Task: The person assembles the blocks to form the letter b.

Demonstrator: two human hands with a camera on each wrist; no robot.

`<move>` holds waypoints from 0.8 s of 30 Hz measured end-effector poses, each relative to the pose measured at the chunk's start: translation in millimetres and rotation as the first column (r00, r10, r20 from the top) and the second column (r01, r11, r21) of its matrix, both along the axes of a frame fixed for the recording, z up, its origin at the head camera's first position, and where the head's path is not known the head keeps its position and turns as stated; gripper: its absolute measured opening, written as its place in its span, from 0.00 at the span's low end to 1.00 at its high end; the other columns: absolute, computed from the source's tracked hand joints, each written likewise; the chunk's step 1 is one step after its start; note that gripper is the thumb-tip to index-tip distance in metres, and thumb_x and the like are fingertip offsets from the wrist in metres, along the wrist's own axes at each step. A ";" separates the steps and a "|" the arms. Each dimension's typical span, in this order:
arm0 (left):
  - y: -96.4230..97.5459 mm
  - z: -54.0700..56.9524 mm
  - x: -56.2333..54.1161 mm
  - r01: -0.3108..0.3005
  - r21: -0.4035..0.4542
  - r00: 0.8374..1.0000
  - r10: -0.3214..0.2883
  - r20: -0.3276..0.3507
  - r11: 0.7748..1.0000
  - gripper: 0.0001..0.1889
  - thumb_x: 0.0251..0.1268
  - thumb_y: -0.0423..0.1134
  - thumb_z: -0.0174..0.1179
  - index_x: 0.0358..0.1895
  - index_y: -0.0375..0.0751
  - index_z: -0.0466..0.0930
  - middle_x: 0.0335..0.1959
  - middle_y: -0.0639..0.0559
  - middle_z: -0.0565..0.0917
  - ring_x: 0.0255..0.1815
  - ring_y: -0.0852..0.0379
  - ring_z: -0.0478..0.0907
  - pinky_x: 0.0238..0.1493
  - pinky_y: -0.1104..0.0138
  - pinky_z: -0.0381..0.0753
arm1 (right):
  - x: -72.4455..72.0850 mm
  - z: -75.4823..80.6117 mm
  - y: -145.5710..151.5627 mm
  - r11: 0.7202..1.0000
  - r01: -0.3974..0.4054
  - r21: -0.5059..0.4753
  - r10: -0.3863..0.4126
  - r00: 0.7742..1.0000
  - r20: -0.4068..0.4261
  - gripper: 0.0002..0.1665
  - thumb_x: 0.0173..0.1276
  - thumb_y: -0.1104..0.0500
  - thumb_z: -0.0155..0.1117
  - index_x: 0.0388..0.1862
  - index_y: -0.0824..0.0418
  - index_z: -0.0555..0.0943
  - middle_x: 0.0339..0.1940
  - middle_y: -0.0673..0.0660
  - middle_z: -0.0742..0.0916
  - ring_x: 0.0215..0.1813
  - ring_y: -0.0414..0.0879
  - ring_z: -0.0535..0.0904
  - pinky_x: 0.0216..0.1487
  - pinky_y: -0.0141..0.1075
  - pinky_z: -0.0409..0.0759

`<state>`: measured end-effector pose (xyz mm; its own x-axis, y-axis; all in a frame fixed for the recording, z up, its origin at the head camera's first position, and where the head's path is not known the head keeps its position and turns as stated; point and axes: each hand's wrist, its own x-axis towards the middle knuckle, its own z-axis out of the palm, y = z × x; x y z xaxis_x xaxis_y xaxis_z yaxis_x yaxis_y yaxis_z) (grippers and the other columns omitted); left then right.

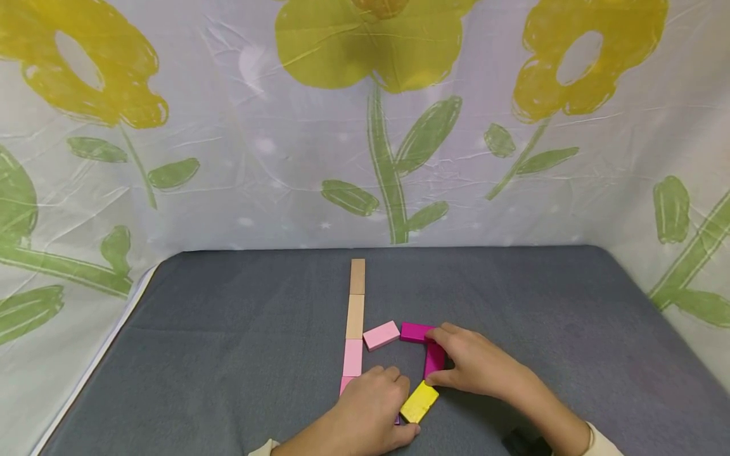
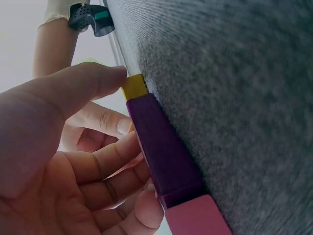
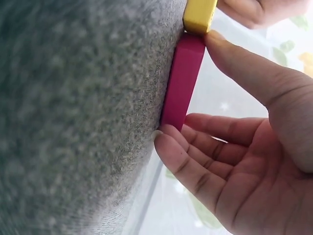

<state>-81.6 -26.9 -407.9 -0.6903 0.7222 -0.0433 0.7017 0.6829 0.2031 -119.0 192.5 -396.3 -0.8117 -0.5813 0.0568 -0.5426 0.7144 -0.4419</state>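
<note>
My right hand [image 1: 479,364] holds a magenta block [image 1: 435,360] by its ends, thumb at the corner where it meets a yellow block [image 1: 419,402]. Another magenta block [image 1: 414,332] lies at its far end, beside my right fingers. My left hand [image 1: 373,405] is over the near side of the ring of blocks. In the left wrist view its fingers and thumb hold a purple block [image 2: 164,152], which lies between the yellow block and a pink block [image 2: 198,215]. From the head view, my left hand hides most of the purple block.
A straight column runs away from me, with tan blocks [image 1: 356,297] at the far end and pink blocks [image 1: 352,358] nearer. A tilted light pink block [image 1: 381,335] joins its side. Grey cloth [image 1: 228,342] covers the table, and a flowered curtain [image 1: 256,158] hangs behind.
</note>
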 end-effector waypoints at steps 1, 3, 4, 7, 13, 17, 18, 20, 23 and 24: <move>0.3 0.5 -0.7 -0.004 0.000 1.000 0.004 0.021 1.000 0.24 0.56 0.60 0.71 0.40 0.41 0.83 0.30 0.57 0.76 0.28 0.64 0.67 0.30 0.71 0.71 | 0.1 0.3 -0.3 1.000 0.003 0.002 -0.003 1.000 -0.002 0.29 0.53 0.52 0.82 0.49 0.63 0.80 0.29 0.46 0.73 0.29 0.36 0.67 0.28 0.31 0.69; 0.6 1.1 -1.8 -0.011 0.003 0.998 0.011 0.054 1.000 0.25 0.56 0.59 0.71 0.42 0.41 0.83 0.30 0.57 0.77 0.28 0.64 0.67 0.30 0.71 0.71 | 0.5 0.8 -0.9 1.000 0.012 0.005 -0.012 1.000 -0.002 0.29 0.53 0.52 0.82 0.49 0.63 0.80 0.29 0.46 0.73 0.29 0.36 0.67 0.28 0.31 0.68; 0.7 1.5 -2.0 -0.014 0.001 0.998 0.014 0.068 1.000 0.25 0.56 0.59 0.71 0.43 0.40 0.84 0.31 0.57 0.77 0.28 0.64 0.67 0.30 0.71 0.72 | 0.5 1.0 -1.1 1.000 0.015 0.007 -0.015 1.000 -0.001 0.29 0.53 0.52 0.82 0.49 0.64 0.80 0.29 0.46 0.73 0.29 0.36 0.67 0.27 0.31 0.68; 1.1 2.1 -2.5 -0.021 -0.002 0.996 0.021 0.091 1.000 0.25 0.56 0.59 0.71 0.44 0.40 0.84 0.31 0.56 0.77 0.28 0.64 0.67 0.31 0.71 0.72 | 0.6 1.1 -1.8 1.000 0.024 0.011 -0.024 1.000 -0.004 0.29 0.53 0.52 0.82 0.48 0.64 0.80 0.29 0.47 0.74 0.28 0.37 0.67 0.27 0.31 0.68; 1.0 3.0 -2.6 -0.031 -0.008 0.993 0.032 0.111 0.999 0.24 0.56 0.58 0.71 0.44 0.41 0.84 0.30 0.57 0.76 0.28 0.64 0.67 0.31 0.71 0.72 | -0.4 0.7 -3.5 0.999 0.037 0.024 -0.036 0.999 -0.012 0.29 0.52 0.52 0.83 0.47 0.65 0.81 0.27 0.48 0.74 0.27 0.37 0.66 0.25 0.31 0.67; 0.7 2.7 -2.4 -0.031 -0.007 0.994 0.032 0.106 0.999 0.24 0.56 0.58 0.71 0.43 0.41 0.84 0.29 0.57 0.75 0.28 0.64 0.66 0.30 0.71 0.71 | -0.3 0.9 -4.4 0.998 0.043 0.039 -0.042 0.999 -0.022 0.29 0.52 0.51 0.83 0.46 0.64 0.81 0.27 0.47 0.73 0.27 0.37 0.66 0.26 0.32 0.67; 0.6 2.8 -2.5 -0.030 -0.008 0.994 0.031 0.104 1.000 0.24 0.56 0.59 0.71 0.43 0.41 0.84 0.29 0.58 0.75 0.28 0.64 0.66 0.31 0.71 0.72 | 0.0 1.1 -4.4 0.998 0.043 0.043 -0.042 0.999 -0.026 0.29 0.52 0.50 0.83 0.46 0.63 0.81 0.27 0.47 0.73 0.27 0.37 0.66 0.26 0.32 0.67; -0.2 3.9 -2.3 -0.031 -0.006 0.994 0.031 0.103 1.000 0.24 0.56 0.59 0.71 0.42 0.42 0.84 0.29 0.58 0.75 0.28 0.64 0.67 0.31 0.71 0.72 | 0.6 2.2 -3.7 0.998 0.044 0.053 -0.043 0.999 -0.030 0.29 0.52 0.49 0.82 0.47 0.62 0.82 0.27 0.47 0.74 0.28 0.37 0.66 0.27 0.32 0.67; -6.7 7.2 -2.0 -0.034 0.060 0.997 0.029 0.071 0.998 0.23 0.56 0.61 0.71 0.41 0.44 0.83 0.31 0.60 0.76 0.31 0.64 0.68 0.33 0.71 0.72 | 1.5 5.8 0.5 0.996 0.064 0.065 -0.063 0.998 -0.014 0.31 0.55 0.46 0.80 0.51 0.62 0.82 0.32 0.47 0.78 0.30 0.38 0.70 0.29 0.34 0.71; -11.4 9.7 -3.0 -0.039 0.090 0.998 0.034 0.054 0.995 0.24 0.57 0.61 0.70 0.43 0.44 0.83 0.33 0.60 0.78 0.34 0.64 0.70 0.36 0.69 0.74 | 1.5 7.3 3.1 0.995 0.076 0.071 -0.075 0.997 -0.015 0.32 0.56 0.45 0.79 0.53 0.62 0.82 0.35 0.48 0.80 0.32 0.38 0.73 0.32 0.35 0.74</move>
<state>-84.6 -38.4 -398.2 -0.7147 0.6992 -0.0158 0.6634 0.6849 0.3013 -117.5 195.6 -389.1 -0.8528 -0.5215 0.0278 -0.4912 0.7829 -0.3818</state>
